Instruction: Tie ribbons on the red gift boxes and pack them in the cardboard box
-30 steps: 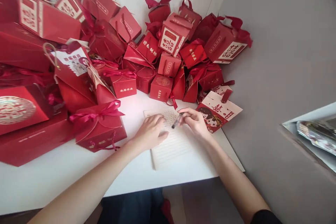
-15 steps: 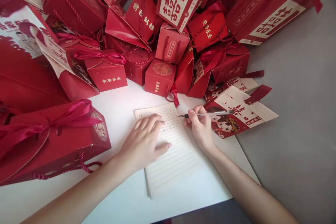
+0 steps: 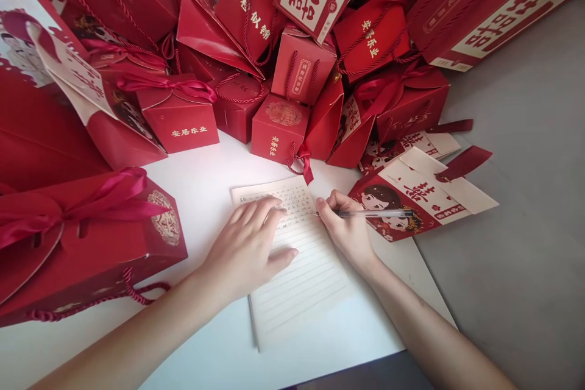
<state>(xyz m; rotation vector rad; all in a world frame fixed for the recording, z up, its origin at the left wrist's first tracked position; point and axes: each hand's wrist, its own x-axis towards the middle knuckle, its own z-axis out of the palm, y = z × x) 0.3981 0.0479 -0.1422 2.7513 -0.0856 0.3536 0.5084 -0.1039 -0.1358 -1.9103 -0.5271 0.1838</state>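
A lined notepad (image 3: 299, 292) lies on the white table, its upper rows covered in small handwriting. My left hand (image 3: 253, 244) rests flat across its left side, fingers stretched and thumb apart, covering part of the written rows. My right hand (image 3: 350, 231) grips a clear-barrelled pen (image 3: 384, 213) at the notepad's upper right edge. The pen's back end points right, and its tip is largely hidden by my fingers, close to the written lines. Just right of that hand lies a red and white card box (image 3: 411, 195) with a cartoon figure.
Red gift boxes with cord handles and ribbons crowd the back, among them a small box (image 3: 274, 134) just beyond the notepad. A large ribboned box (image 3: 114, 237) stands at the left, near my forearm. The white table (image 3: 192, 341) ends at a grey surface (image 3: 512, 207) on the right.
My right hand has turned and lowered, bringing the pen closer to the page and hiding its tip. My left hand stays in place. The view has shifted slightly.
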